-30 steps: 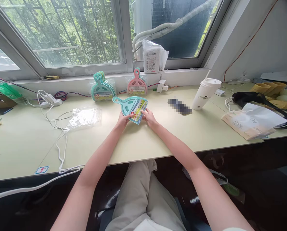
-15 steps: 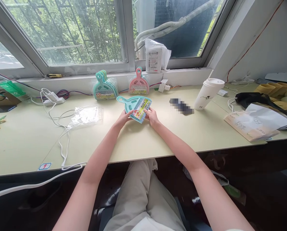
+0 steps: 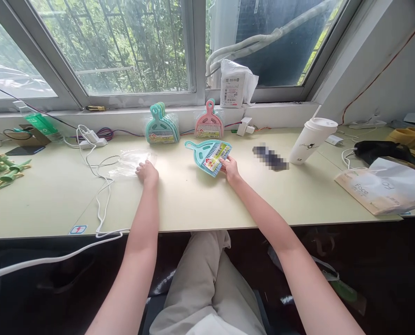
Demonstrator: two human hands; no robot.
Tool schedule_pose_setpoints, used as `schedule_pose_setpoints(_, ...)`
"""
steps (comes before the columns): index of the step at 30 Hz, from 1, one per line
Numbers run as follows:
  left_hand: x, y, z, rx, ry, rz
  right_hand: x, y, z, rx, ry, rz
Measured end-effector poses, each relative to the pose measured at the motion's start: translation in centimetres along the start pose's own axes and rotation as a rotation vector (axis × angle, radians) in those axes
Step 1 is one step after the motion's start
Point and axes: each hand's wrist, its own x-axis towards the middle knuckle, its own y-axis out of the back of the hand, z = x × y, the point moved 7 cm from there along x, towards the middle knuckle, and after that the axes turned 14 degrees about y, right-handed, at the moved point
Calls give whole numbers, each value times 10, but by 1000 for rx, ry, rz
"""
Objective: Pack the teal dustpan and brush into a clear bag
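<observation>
My right hand (image 3: pixel 231 168) grips the right edge of a turquoise mini dustpan and brush set (image 3: pixel 207 156) and holds it tilted above the table. A colourful label card (image 3: pixel 217 157) covers part of the white bristles. Over to the left, my left hand (image 3: pixel 147 172) is on the right side of a clear plastic bag (image 3: pixel 127 163), its fingers curled onto the film. Behind stand several wrapped turquoise dustpan sets (image 3: pixel 161 124) and pink ones (image 3: pixel 209 122), leaning at the wall.
White cables (image 3: pixel 102 195) run across the table's left part. A white cup with a straw (image 3: pixel 310 142), a blurred dark object (image 3: pixel 270 158) and a tissue pack (image 3: pixel 371 188) are on the right. Green stalks (image 3: pixel 5 172) lie far left. A white package (image 3: pixel 235 86) sits on the sill.
My left hand has let go of the dustpan set and moved left onto the plastic bag. My right hand alone keeps hold of the set. The view has turned slightly left.
</observation>
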Motion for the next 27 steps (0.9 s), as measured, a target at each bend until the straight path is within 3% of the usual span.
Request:
schedule_pose_setpoints(3, -6, -7, 13, 24, -87, -15, -1, 0, 0, -12, -13, -3)
schedule_pose_setpoints(7, -34, -26, 54, -104, -396, -103, -1, -2, 0, -21, -24, -25)
schedule_pose_setpoints(11, -52, -34, 73, -276, -492, -151, -2, -7, 0, -39, -39, -76)
schedule_pose_setpoints(17, -51, -20, 69, -546, -462, -57, -3, -12, 5, -59, -79, -139)
schedule_pose_setpoints(23, -43, -7, 60, -723, -439, 56, 2, -4, 9, -23, -96, -104)
schedule_pose_setpoints(27, -50, -4, 66, -791, -532, 60, 2, 0, 10, -62, -112, -49)
